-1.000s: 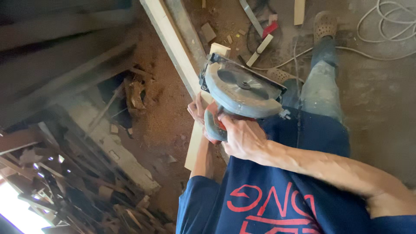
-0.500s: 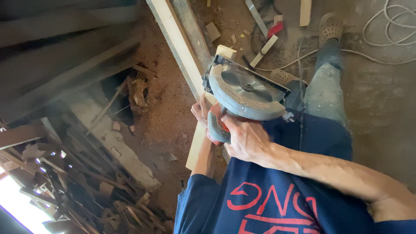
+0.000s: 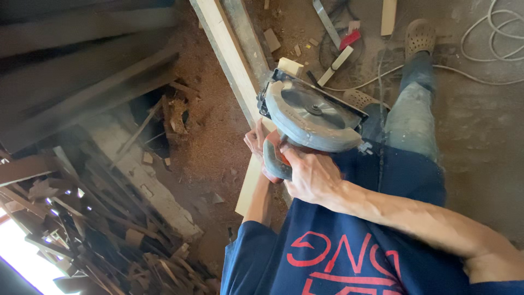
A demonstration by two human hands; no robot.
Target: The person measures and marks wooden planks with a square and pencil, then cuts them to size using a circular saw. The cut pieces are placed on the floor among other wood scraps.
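A grey circular saw (image 3: pixel 312 113) with a round blade guard rests over a long pale wooden plank (image 3: pixel 225 52) that runs from the top of the view down toward me. My right hand (image 3: pixel 312 176) is closed around the saw's red and grey handle. My left hand (image 3: pixel 254 140) lies on the plank just left of the saw, fingers pressed on the wood. The plank's near end (image 3: pixel 249 192) shows beside my left forearm. The blade itself is hidden under the guard.
A heap of dark scrap wood (image 3: pixel 103 240) fills the lower left. Sawdust covers the floor (image 3: pixel 213 147). Small offcuts (image 3: pixel 335 64) and a white cable (image 3: pixel 491 38) lie near my feet (image 3: pixel 419 37) at the top right. A second darker beam (image 3: pixel 246 38) runs beside the plank.
The view has shifted slightly; the saw and both hands sit a little lower in the picture. Both hands keep the same hold.
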